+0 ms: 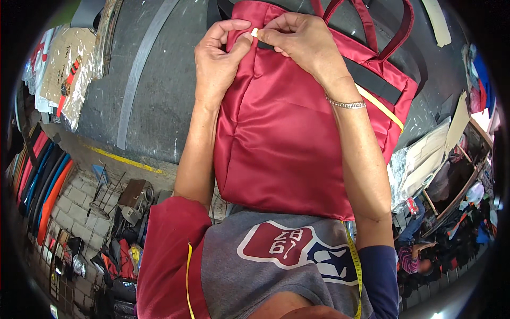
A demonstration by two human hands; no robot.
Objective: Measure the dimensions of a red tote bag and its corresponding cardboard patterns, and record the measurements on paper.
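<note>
A shiny red fabric bag (287, 133) lies across the dark worktable and reaches down to my chest. Two red handles (370, 32) loop from its upper right edge, beside a black band (374, 81) and a yellow strip (383, 110). My left hand (219, 58) is closed in a loose pinch at the bag's upper left seam. Beside it my right hand (303, 48) pinches a small cream-coloured piece (254, 32) between thumb and forefinger, against the bag. Whether that piece is loose or fixed to the bag cannot be told.
The dark worktable (170, 80) has a grey strip (139, 69) across its left part. Plastic-wrapped packages (64, 74) lie at the left, cardboard sheets (425, 154) at the right. Fabric rolls (45, 186) stand lower left. A person (414, 259) sits at lower right. A yellow tape measure (357, 266) hangs round my neck.
</note>
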